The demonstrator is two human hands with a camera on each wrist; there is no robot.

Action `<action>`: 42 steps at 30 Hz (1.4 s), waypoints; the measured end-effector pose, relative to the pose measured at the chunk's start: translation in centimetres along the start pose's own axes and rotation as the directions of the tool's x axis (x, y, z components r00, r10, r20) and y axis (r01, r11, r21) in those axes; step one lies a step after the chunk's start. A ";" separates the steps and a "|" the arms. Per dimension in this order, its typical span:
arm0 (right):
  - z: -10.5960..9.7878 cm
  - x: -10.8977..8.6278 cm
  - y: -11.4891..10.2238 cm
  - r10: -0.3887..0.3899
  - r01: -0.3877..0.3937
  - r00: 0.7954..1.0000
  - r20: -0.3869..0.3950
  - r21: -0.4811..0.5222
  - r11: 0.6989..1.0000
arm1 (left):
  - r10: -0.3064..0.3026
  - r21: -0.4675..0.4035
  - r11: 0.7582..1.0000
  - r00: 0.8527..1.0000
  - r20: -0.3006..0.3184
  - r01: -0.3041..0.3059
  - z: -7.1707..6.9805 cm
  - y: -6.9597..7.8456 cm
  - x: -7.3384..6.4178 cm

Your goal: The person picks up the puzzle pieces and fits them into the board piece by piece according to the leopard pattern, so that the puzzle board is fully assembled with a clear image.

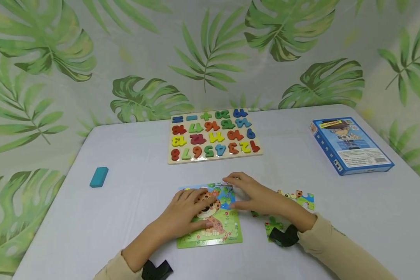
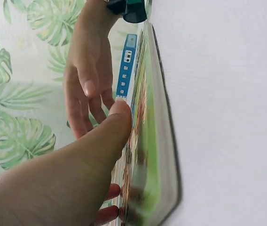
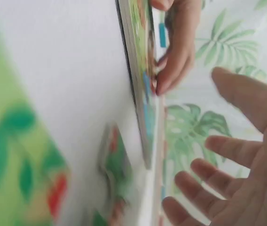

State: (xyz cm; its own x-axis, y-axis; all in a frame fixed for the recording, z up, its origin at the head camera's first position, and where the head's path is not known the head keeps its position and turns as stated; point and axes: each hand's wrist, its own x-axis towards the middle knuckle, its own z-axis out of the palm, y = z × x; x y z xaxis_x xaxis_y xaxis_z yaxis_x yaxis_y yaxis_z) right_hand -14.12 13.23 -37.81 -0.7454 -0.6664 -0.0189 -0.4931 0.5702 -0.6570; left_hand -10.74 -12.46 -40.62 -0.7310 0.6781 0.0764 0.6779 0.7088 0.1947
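Note:
A leopard picture puzzle in a flat board (image 1: 227,238) lies in front of me. My left hand (image 1: 185,213) rests on the picture with its fingers spread over the leopard's head and body. At the board's upper right edge is my right hand (image 1: 257,196), its fingers loosely extended and thumb apart. In the right wrist view, the palm of the right hand (image 3: 241,188) faces the board with nothing in it. Beside and beneath the right forearm lie loose puzzle pieces (image 1: 308,200), partly hidden by the arm, with another green piece (image 1: 272,224) nearer me.
Behind the puzzle stands a wooden number board (image 1: 170,144) filled with coloured numerals. A blue picture box (image 1: 353,146) lies at the far right of the white table (image 1: 133,163). On the left is a teal block (image 1: 99,177). A leaf-patterned cloth hangs behind the table.

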 end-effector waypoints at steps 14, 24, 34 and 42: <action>-2.6 -6.0 1.4 0.010 0.003 0.967 -0.254 0.048 0.999 | -0.175 -0.122 0.980 0.977 -0.121 0.160 -1.3 -2.0 -3.7; -0.6 -7.2 3.8 0.109 -0.100 0.983 -0.151 0.066 0.993 | -0.267 -0.240 0.938 0.962 -0.047 0.249 -0.9 -2.1 -5.9; -0.4 -7.0 4.4 0.076 -0.083 0.993 -0.089 -0.079 0.993 | -0.244 -0.262 0.937 0.970 -0.010 0.233 -0.7 -2.3 -6.2; -0.3 -7.0 3.8 0.090 -0.103 0.987 -0.135 -0.085 0.991 | -0.220 -0.262 0.943 0.975 -0.019 0.208 -0.5 -2.4 -6.3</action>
State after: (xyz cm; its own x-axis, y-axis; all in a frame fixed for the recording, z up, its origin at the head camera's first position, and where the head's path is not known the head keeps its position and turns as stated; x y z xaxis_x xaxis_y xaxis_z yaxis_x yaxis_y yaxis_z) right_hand -10.90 20.18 -39.95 -0.8407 -0.5409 0.0239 -0.4505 0.6743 -0.5851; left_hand -7.82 -18.52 -41.10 -0.8638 0.5014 0.0505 0.4667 0.7582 0.4552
